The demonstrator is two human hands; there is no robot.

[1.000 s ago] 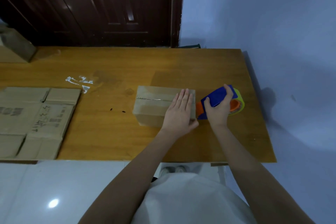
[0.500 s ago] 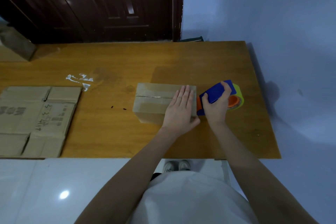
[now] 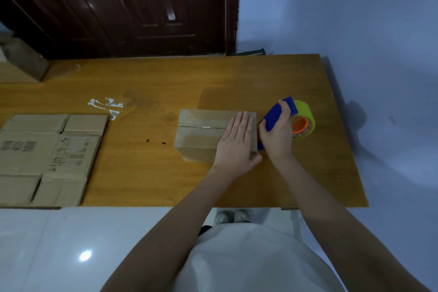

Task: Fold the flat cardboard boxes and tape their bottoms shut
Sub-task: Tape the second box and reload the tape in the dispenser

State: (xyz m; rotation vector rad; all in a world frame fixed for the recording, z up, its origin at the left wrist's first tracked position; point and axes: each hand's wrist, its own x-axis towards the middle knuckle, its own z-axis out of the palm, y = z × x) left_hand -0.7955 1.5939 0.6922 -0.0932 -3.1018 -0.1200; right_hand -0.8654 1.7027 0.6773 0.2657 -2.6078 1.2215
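With the box (image 3: 208, 133) standing mid-desk (image 3: 154, 180), the left hand (image 3: 234, 144) presses flat and open on its right top while the right hand (image 3: 276, 135) grips the dispenser (image 3: 288, 118) handle against its right edge; light, stiff cardboard likely slides unless pinned.

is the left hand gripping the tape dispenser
No, the left hand lies flat with straight fingers on top of the folded box, while the right hand grips the tape dispenser.
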